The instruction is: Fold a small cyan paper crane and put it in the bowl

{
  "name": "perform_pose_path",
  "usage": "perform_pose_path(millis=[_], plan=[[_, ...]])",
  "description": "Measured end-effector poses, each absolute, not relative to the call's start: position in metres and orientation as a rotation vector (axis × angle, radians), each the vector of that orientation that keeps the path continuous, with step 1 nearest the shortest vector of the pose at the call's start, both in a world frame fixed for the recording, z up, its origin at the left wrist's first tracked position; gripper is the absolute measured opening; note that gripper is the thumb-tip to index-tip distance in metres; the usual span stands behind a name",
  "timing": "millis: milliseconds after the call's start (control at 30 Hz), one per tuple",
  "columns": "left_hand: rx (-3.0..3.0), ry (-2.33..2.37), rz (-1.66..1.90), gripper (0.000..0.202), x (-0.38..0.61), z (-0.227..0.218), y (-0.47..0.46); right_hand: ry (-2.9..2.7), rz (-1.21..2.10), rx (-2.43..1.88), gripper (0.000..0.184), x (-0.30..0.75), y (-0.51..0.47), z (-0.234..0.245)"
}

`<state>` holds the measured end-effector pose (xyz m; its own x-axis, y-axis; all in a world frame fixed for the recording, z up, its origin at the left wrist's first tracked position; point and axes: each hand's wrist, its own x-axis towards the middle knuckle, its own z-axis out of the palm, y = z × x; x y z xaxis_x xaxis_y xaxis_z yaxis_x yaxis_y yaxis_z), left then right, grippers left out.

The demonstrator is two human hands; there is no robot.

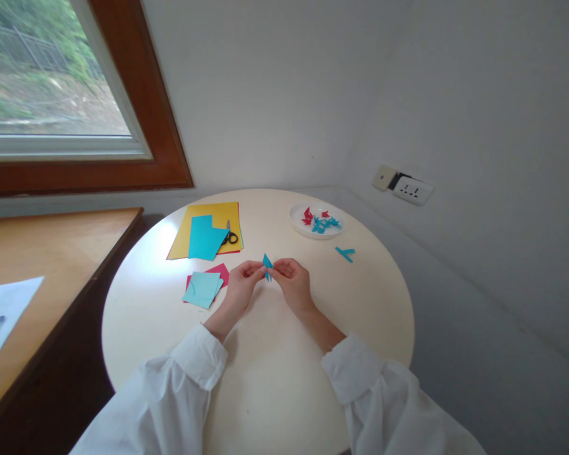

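Note:
Between my two hands, just above the middle of the round table (275,379), is a small piece of folded blue paper (267,260) with a pointed top. My left hand (243,282) pinches it from the left with thumb and fingers. From the right, my right hand (293,282) pinches the same piece, its fingers curled. The fingertips cover part of the paper, so its full shape is hidden. Left of my left hand lie light blue paper squares (201,289), overlapping red paper (222,272).
Yellow sheets (183,234) bear a cut blue sheet (201,240) and black-handled scissors (232,238). A white plate (294,226) holds several red and blue folded pieces (323,224). Blue strips (346,254) lie at right. A wooden desk (76,253) stands left; a wall socket (412,189) is at right.

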<state>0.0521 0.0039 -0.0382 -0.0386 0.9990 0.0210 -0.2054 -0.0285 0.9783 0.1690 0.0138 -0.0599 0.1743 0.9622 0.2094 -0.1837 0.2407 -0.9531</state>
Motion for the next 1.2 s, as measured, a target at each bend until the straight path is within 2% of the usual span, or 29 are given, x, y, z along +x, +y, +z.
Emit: perform_pose_path(millis=[467, 900, 1200], plan=[[0.942, 0.961, 1.339, 0.025, 0.053, -0.0349, 0.0024, -1.063, 1.104, -0.919, 0.01, 0.1729, 0.0117, -0.0528], [0.919, 0.865, 1.241, 0.026, 0.053, -0.0314, -0.0003, -0.964, 1.265, -0.845, 0.013, 0.1729, 0.0121, -0.0507], [0.91, 0.876, 1.249, 0.026, 0.0532, -0.0346, -0.0002, -1.089, 1.185, -0.864, 0.008, 0.1733, 0.0135, -0.0514]])
